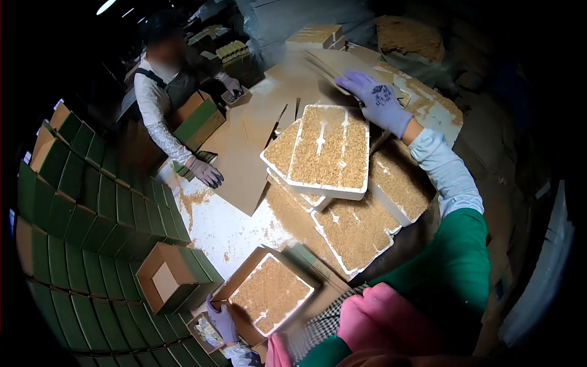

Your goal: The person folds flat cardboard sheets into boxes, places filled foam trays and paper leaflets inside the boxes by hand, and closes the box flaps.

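My right hand (380, 102), in a light purple glove, grips the edge of a brown cardboard sheet (327, 68) that is tilted up and partly blurred. Down at the front, my left hand (224, 322), gloved alike, holds the near-left wall of an open cardboard box (240, 281). Inside that box sits a white foam tray (269, 295) with a tan granular filling. Similar filled foam trays (330, 147) are stacked between my hands, the top ones askew. A small carton (206, 332) with printed papers lies beside my left hand.
Stacked green boxes (92, 208) line the left side, with an open box (168, 278) near the table edge. Across the table (223, 235), a gloved co-worker (168, 92) handles cartons. A large cardboard sheet (241, 162) lies flat there. More foam trays (315, 37) stand behind.
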The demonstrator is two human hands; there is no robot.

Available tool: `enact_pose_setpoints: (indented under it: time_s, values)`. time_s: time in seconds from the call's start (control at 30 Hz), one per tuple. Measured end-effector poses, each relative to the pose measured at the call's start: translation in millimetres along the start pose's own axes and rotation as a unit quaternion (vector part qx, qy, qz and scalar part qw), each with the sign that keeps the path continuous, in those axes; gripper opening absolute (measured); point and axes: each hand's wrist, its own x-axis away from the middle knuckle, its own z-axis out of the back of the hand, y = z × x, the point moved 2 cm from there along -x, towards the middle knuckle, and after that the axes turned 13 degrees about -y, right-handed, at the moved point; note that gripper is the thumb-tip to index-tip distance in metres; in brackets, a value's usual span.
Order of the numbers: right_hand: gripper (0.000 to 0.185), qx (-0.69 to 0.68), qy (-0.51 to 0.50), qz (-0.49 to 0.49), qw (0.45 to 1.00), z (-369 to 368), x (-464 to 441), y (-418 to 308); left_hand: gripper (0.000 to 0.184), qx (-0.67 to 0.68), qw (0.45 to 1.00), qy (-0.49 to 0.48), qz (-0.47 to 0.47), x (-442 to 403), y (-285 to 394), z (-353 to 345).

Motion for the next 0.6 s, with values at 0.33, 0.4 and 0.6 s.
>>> enact_pose_setpoints:
  time_s: [0.33,0.4,0.6]
  values:
    - [0.048,0.053,-0.138,0.103,0.984,-3.8,43.5,-113.9,0.047,0.12,0.99,0.048,-0.051,18.4,10.3,5.5]
    - [0.037,0.031,-0.103,0.108,0.988,-15.1,38.6,-107.2,0.04,0.02,0.992,0.099,-0.07,43.9,-19.2,17.1]
    - [0.035,-0.122,-0.289,0.114,0.943,-10.7,16.0,-84.0,0.025,-0.079,0.966,0.16,0.186,93.7,-127.1,127.6]
